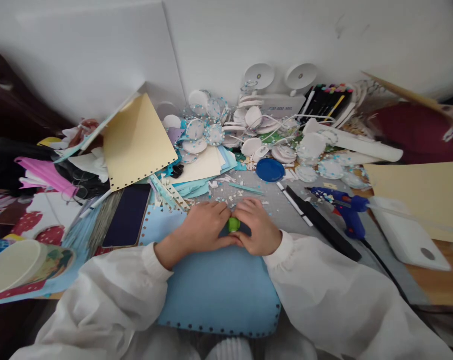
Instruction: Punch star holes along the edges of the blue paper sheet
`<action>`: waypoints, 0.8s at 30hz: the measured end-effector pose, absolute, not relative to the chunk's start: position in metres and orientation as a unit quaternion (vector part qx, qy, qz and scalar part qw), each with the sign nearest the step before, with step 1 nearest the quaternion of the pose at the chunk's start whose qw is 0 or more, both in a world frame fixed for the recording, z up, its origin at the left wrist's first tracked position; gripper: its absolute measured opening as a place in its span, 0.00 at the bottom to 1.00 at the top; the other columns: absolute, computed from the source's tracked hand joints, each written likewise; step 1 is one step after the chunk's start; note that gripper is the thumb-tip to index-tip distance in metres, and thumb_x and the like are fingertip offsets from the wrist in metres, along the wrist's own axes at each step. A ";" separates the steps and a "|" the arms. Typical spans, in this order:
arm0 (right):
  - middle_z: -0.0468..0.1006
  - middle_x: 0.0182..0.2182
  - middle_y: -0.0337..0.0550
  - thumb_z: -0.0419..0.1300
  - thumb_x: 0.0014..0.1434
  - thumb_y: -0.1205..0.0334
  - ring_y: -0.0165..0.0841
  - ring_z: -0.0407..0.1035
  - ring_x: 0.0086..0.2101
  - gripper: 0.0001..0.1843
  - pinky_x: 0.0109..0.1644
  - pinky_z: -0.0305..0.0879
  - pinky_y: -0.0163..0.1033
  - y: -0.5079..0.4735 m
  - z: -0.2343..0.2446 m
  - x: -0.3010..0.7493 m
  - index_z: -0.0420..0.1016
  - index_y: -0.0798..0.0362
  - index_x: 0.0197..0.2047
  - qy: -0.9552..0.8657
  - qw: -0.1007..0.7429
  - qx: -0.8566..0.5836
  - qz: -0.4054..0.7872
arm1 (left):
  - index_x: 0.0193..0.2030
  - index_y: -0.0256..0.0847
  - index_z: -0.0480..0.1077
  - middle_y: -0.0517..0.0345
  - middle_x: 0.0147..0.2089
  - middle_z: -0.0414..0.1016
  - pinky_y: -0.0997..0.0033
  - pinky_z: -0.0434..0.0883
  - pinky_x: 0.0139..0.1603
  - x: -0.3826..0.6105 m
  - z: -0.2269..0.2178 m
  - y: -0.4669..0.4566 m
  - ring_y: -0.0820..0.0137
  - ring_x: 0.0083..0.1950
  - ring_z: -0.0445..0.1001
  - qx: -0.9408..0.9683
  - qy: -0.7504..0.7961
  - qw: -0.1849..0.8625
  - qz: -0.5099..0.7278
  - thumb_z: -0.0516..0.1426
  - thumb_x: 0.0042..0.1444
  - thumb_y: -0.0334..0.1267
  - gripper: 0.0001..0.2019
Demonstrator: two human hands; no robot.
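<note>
From my end of the feed I have both hands close together at the middle of the worktop [284, 215], with a small bright green piece [234, 224] between them. The left hand [204, 226] is half-curled, its fingers bent toward the green piece and its thumb reaching across; the right hand [262, 227] curves round from the other side, and the two thumbs meet just on the near side. The fingers hide most of what lies between them, so I can't tell how firmly either hand has hold of it. A blue sheet [219, 290] spreads from beneath the hands toward the body, a row of small dark holes along its near edge. To the left I make out a dark phone [127, 216] beside a paler blue sheet [160, 221] with punched holes, and a yellow sheet [140, 142] tilted up behind. Beyond the hands lie paper scraps, a blue round lid [270, 170] and a heap of white discs [252, 146]. To the right are a black stick [322, 220], a blue glue gun [351, 220] and a white device [410, 232].
</note>
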State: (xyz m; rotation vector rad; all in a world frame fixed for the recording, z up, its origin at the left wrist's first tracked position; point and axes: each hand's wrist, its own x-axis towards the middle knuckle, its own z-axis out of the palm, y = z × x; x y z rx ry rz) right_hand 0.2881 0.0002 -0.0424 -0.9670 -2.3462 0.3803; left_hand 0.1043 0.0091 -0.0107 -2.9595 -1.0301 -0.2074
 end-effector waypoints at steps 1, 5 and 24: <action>0.66 0.28 0.43 0.58 0.47 0.64 0.38 0.59 0.33 0.06 0.48 0.56 0.50 0.000 -0.043 0.288 0.63 0.52 0.29 -0.877 0.285 -0.361 0.140 | 0.37 0.34 0.70 0.49 0.36 0.73 0.62 0.68 0.34 0.104 -0.014 0.010 0.59 0.36 0.74 -0.944 -0.323 0.004 -0.071 0.47 0.58 0.64 0.30; 0.67 0.28 0.43 0.58 0.48 0.64 0.39 0.60 0.33 0.05 0.50 0.56 0.51 0.000 -0.044 0.287 0.64 0.52 0.29 -0.876 0.279 -0.369 0.138 | 0.35 0.32 0.70 0.47 0.33 0.73 0.60 0.68 0.33 0.101 -0.025 0.013 0.59 0.33 0.74 -0.953 -0.288 0.037 -0.090 0.45 0.60 0.62 0.31; 0.68 0.28 0.41 0.58 0.52 0.61 0.38 0.64 0.34 0.04 0.57 0.52 0.54 -0.001 -0.044 0.286 0.68 0.52 0.32 -0.874 0.277 -0.375 0.137 | 0.40 0.33 0.70 0.48 0.36 0.73 0.61 0.69 0.36 0.092 -0.024 0.017 0.60 0.36 0.73 -0.954 -0.277 -0.013 -0.112 0.49 0.59 0.59 0.27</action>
